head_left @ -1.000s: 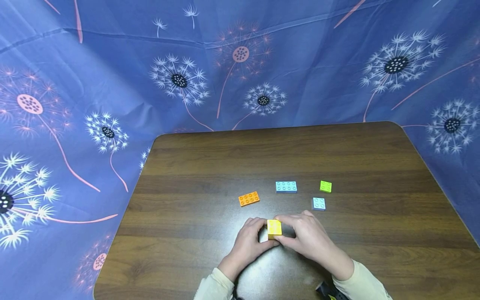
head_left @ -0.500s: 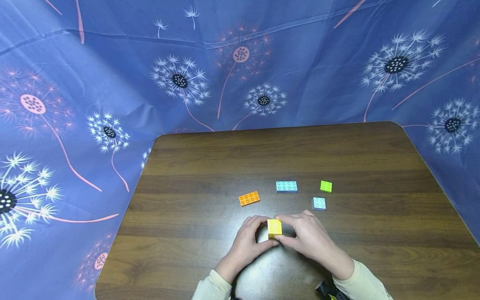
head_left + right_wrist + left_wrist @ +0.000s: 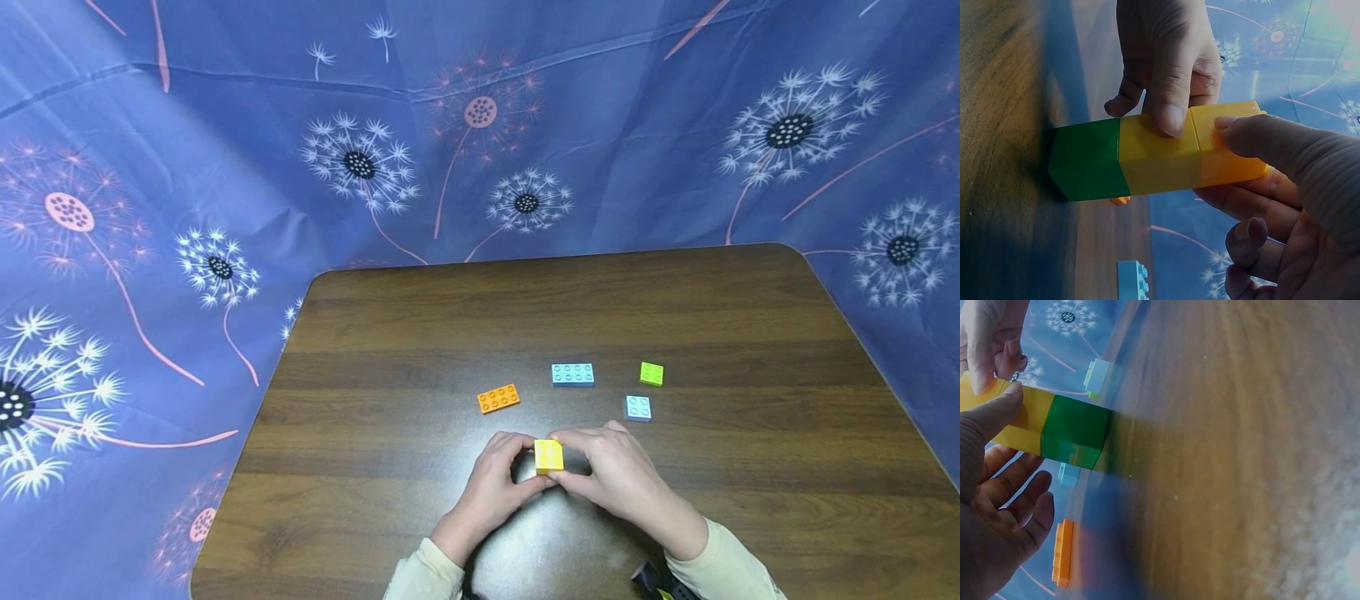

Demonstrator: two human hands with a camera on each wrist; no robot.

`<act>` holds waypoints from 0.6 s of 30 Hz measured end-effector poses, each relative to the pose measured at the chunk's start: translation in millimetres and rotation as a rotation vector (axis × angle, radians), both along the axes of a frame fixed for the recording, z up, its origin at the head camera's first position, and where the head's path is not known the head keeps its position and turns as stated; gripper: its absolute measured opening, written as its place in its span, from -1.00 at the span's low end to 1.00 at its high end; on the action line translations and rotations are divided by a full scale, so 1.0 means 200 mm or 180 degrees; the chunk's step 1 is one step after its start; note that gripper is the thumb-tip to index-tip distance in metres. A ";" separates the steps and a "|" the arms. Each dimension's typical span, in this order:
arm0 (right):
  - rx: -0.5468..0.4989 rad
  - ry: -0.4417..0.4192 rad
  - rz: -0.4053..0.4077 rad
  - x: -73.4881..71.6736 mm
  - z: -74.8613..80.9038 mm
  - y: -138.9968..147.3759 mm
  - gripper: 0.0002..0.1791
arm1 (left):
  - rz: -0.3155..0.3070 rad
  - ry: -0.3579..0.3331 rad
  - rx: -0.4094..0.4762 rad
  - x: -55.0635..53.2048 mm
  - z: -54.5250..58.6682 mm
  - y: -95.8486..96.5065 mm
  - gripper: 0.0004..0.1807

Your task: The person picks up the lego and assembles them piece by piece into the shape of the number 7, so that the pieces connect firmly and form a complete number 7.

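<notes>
An upright stack stands at the table surface: a green brick at the bottom, a yellow brick in the middle and a second yellow brick on top. My left hand holds the middle brick between thumb and fingers. From the other side, my right hand pinches the top brick. In the right wrist view the two yellow bricks meet with only a thin seam between them. Seen from the head, the stack's top hides the green brick.
Beyond the hands lie an orange brick, a light blue long brick, a pale blue square brick and a lime green brick. They rest on a wooden table with a patterned blue cloth behind it.
</notes>
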State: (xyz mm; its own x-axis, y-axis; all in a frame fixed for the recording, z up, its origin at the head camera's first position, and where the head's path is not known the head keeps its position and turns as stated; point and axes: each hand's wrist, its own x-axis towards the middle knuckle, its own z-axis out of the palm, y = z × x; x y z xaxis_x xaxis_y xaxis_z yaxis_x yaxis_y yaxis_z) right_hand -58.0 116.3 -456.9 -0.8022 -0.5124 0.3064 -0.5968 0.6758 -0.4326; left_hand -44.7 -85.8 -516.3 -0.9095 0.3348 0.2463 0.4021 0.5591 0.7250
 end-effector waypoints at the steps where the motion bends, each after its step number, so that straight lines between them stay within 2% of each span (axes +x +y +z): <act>1: -0.0017 0.0012 0.0007 0.00 0.00 0.00 -0.58 | 0.0002 0.0008 0.0004 0.00 0.00 0.00 -0.59; 7: -0.0155 0.0044 0.0058 0.00 -0.02 0.00 -0.59 | -0.0008 0.0041 0.0020 0.00 -0.01 0.01 -0.61; 12: -0.0173 -0.0054 -0.0002 0.01 -0.03 0.00 -0.59 | -0.0019 0.0020 0.0002 0.00 -0.02 0.01 -0.61; 18: -0.0220 -0.0172 -0.0073 0.02 -0.03 0.02 -0.46 | -0.0011 -0.0024 -0.0017 0.00 -0.01 0.01 -0.60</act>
